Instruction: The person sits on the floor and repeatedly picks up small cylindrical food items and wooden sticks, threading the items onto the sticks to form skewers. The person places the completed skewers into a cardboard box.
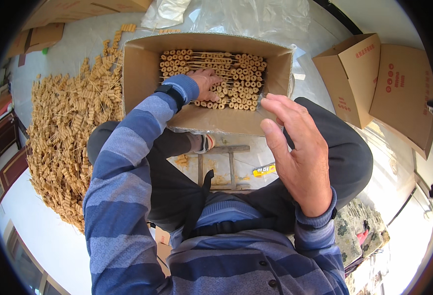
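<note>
An open brown cardboard box (142,73) stands in front of my knees, holding rows of thin sticks threaded with tan ring-shaped pieces (241,66). My left hand (205,81) reaches into the box and rests flat on the skewers near the middle, fingers down on them. My right hand (295,142) hovers above the box's near right corner, fingers spread and holding nothing. Both sleeves are blue and grey striped.
A big loose heap of the same tan skewers (64,137) lies on the floor to the left. Two empty cardboard boxes (373,78) lie at the right. Clear plastic sheeting (236,17) lies behind the box. A small yellow packet (264,170) sits between my legs.
</note>
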Demonstrator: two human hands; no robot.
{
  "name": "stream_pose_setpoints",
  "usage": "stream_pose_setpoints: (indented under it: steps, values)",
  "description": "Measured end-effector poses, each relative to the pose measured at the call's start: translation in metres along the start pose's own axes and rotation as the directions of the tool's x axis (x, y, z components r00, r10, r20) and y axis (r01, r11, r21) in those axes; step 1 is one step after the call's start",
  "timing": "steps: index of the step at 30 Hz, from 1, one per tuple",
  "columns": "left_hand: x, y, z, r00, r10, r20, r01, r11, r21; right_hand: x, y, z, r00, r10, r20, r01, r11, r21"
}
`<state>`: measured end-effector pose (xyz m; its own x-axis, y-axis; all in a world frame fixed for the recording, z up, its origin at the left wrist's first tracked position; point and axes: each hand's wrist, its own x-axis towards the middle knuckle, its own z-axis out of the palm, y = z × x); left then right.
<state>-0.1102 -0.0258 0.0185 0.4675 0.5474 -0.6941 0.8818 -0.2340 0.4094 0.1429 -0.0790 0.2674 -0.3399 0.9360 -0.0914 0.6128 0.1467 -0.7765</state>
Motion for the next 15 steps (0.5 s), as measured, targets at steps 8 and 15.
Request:
stream_pose_setpoints:
  steps: [8,15]
  values:
    - [0.02,-0.005,0.014,0.993,-0.038,-0.11,0.033,0.998,-0.047,0.003,-0.001,0.005,1.0,-0.004,0.011,0.004,1.0,-0.014]
    - [0.012,0.02,-0.013,0.993,-0.117,-0.014,0.117,0.992,0.048,0.001,-0.006,0.012,0.999,-0.027,0.035,0.028,0.999,-0.042]
